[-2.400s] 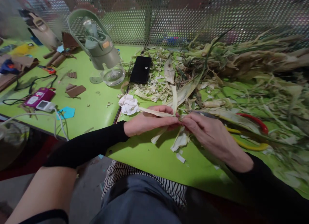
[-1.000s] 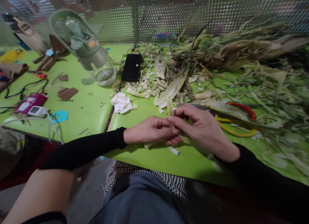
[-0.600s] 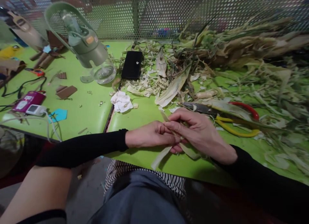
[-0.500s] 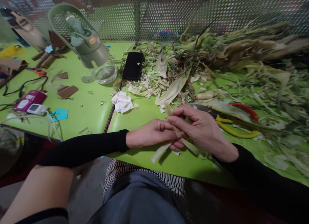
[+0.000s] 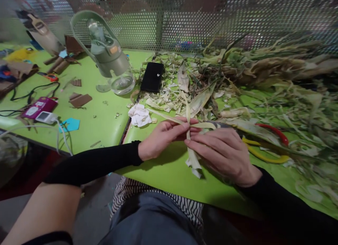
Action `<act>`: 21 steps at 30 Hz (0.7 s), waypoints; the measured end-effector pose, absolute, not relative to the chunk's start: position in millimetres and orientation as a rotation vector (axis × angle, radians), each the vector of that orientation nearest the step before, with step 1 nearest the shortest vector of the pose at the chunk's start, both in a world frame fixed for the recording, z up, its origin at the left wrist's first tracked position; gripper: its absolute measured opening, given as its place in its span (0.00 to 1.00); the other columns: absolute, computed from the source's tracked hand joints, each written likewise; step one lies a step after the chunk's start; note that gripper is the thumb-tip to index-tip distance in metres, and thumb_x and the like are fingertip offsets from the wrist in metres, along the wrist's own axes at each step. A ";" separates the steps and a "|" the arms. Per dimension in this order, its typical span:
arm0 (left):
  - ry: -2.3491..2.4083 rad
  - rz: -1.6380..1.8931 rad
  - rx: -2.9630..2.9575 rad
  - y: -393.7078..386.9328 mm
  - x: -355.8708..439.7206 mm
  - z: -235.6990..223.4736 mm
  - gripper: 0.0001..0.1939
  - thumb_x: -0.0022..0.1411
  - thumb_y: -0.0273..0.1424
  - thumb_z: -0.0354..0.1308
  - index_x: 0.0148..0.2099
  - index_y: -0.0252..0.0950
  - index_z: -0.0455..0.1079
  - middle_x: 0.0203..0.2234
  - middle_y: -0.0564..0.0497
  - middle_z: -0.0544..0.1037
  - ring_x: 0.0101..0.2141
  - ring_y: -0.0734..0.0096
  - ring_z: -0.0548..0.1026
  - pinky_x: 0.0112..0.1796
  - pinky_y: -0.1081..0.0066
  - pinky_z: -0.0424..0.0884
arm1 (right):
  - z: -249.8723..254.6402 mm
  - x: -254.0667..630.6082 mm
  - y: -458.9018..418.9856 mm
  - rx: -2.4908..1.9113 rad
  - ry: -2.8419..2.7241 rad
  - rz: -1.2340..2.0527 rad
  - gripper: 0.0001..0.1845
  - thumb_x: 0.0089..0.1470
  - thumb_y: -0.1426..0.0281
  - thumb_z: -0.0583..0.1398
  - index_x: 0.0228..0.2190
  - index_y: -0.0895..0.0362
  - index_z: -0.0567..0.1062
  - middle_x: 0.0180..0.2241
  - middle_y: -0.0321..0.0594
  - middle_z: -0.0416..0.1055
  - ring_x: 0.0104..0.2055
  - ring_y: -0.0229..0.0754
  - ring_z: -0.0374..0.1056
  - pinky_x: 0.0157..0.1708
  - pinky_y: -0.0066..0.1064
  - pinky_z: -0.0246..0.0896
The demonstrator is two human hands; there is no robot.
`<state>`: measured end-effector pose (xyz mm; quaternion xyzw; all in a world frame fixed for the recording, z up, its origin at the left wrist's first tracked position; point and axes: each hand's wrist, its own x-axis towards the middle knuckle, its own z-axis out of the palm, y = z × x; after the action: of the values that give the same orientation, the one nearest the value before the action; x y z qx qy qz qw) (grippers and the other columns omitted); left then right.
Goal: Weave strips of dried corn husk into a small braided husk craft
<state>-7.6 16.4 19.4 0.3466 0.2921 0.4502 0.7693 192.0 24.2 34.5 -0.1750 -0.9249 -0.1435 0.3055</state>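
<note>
Pale corn husk strips cross one another between my two hands, just above the table. My left hand pinches them at the crossing, thumb on top. From the other side my right hand holds the strip that hangs toward me, its fingertips close under the crossing. One strip end points away from me, others reach out to the left and right. Beside my right hand lie pliers with one red handle and one yellow handle, their head partly hidden behind the hand and husks.
Loose husks and scraps cover the right and back of the green table. A black phone, crumpled tissue and a water bottle stand or lie left of them. Further left are a magenta device and cardboard pieces.
The strips have turned and spread into a cross, with one end now hanging toward me. My left hand has tilted upward, and my right hand has moved slightly nearer to me.
</note>
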 end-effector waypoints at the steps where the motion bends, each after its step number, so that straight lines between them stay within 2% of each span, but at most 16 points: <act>1: 0.619 0.977 0.760 15.5 -8.2 20.4 0.19 0.61 0.39 0.66 0.49 0.32 0.77 0.41 0.42 0.84 0.45 0.63 0.81 0.52 0.63 0.72 | 34.6 193.1 24.5 -0.449 -2.442 -0.372 0.14 0.63 0.79 0.59 0.46 0.52 0.74 0.39 0.37 0.82 0.42 0.43 0.73 0.43 0.37 0.67; 7: 0.655 0.971 0.824 13.9 -10.9 25.8 0.18 0.62 0.37 0.64 0.51 0.32 0.76 0.44 0.42 0.83 0.49 0.61 0.79 0.55 0.60 0.71 | 35.0 194.6 25.6 -0.404 -2.413 -0.292 0.11 0.62 0.76 0.59 0.45 0.53 0.75 0.38 0.40 0.83 0.40 0.46 0.76 0.40 0.39 0.70; 10: 0.739 0.966 0.879 14.5 -11.6 24.6 0.16 0.64 0.37 0.64 0.49 0.31 0.75 0.42 0.44 0.82 0.43 0.67 0.80 0.51 0.63 0.73 | 35.3 190.1 23.6 -0.482 -2.340 -0.197 0.13 0.56 0.77 0.65 0.43 0.52 0.75 0.37 0.41 0.83 0.39 0.46 0.77 0.39 0.38 0.71; 12: 0.748 0.931 0.893 15.2 -11.9 22.7 0.13 0.63 0.36 0.64 0.45 0.31 0.74 0.38 0.46 0.82 0.37 0.72 0.79 0.47 0.65 0.75 | 35.5 186.3 22.5 -0.576 -2.251 -0.126 0.14 0.54 0.79 0.66 0.41 0.52 0.74 0.37 0.40 0.83 0.38 0.45 0.78 0.39 0.38 0.70; 15: 0.722 0.861 0.861 15.7 -11.9 21.5 0.10 0.61 0.31 0.66 0.41 0.31 0.72 0.32 0.49 0.80 0.34 0.73 0.80 0.45 0.65 0.75 | 34.9 182.7 22.8 -0.708 -2.163 -0.041 0.11 0.56 0.78 0.65 0.38 0.51 0.74 0.36 0.39 0.82 0.38 0.46 0.78 0.40 0.39 0.70; 18: 0.714 0.836 0.853 14.4 -11.5 23.6 0.08 0.61 0.28 0.66 0.41 0.30 0.71 0.32 0.49 0.80 0.34 0.73 0.80 0.44 0.67 0.75 | 32.6 182.5 23.6 -0.852 -2.134 0.077 0.05 0.60 0.74 0.63 0.37 0.51 0.74 0.36 0.41 0.80 0.39 0.47 0.77 0.38 0.39 0.70; 21: 0.707 0.831 0.884 12.6 -10.7 25.2 0.09 0.60 0.28 0.67 0.41 0.30 0.71 0.32 0.50 0.80 0.33 0.77 0.78 0.41 0.71 0.73 | 30.3 182.5 22.3 -0.987 -2.088 0.270 0.01 0.62 0.70 0.62 0.37 0.51 0.74 0.35 0.40 0.78 0.36 0.45 0.76 0.33 0.36 0.70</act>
<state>-10.7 12.6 25.2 0.4066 0.3252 0.3823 0.7634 182.5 22.3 30.3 -0.3895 -0.8242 0.1064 0.3970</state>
